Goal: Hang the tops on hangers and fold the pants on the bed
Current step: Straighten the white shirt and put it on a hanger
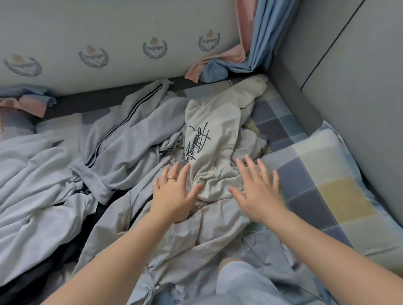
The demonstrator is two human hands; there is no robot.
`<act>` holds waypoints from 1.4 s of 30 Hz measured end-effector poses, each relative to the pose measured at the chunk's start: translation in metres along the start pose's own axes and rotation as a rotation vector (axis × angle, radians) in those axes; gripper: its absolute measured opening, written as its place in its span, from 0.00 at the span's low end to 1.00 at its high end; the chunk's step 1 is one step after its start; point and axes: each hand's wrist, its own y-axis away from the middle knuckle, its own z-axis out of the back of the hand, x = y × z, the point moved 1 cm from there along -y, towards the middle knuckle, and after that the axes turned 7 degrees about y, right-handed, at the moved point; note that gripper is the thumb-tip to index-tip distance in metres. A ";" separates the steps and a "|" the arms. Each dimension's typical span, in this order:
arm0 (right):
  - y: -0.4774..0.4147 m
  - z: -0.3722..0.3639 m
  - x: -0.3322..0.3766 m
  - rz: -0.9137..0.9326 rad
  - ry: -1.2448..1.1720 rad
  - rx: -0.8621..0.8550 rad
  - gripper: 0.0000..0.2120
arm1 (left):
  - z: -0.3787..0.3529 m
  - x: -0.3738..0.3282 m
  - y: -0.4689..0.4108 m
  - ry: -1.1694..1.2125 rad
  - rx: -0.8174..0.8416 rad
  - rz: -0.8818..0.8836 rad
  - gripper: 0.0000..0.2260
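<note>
Both hands lie flat, fingers spread, gripping nothing. The left hand (174, 194) and right hand (257, 191) flank the crumpled beige top (216, 137), fingertips touching cloth.

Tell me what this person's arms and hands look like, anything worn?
The left forearm and right forearm are bare, with no sleeves, watch or bracelet in view. The left hand wears a thin metal ring on one finger; the right hand wears nothing.
</note>
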 end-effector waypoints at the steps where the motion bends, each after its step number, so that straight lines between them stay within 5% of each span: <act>1: -0.015 -0.002 -0.004 0.026 0.006 0.013 0.35 | 0.000 -0.001 -0.010 -0.001 -0.014 0.018 0.36; 4: -0.069 -0.009 -0.015 0.121 0.047 0.061 0.35 | -0.005 -0.002 -0.053 -0.028 -0.044 0.075 0.40; 13: -0.285 -0.076 -0.045 0.252 0.145 0.035 0.36 | -0.086 0.032 -0.237 -0.056 -0.013 0.154 0.33; 19: -0.433 -0.156 -0.067 0.217 0.194 -0.042 0.35 | -0.179 0.056 -0.395 0.098 -0.107 0.112 0.34; 22: -0.495 -0.184 -0.077 0.211 0.209 -0.065 0.35 | -0.226 0.080 -0.460 0.257 -0.147 0.244 0.35; 27: -0.580 -0.203 -0.087 0.269 0.182 -0.109 0.34 | -0.295 0.106 -0.475 0.171 -0.416 0.263 0.36; 35: -0.670 -0.208 -0.056 0.414 0.065 0.059 0.38 | -0.299 0.111 -0.482 0.149 -0.351 0.285 0.37; 42: -0.657 -0.241 -0.064 0.445 0.100 -0.305 0.12 | -0.302 0.116 -0.483 0.138 -0.401 0.225 0.37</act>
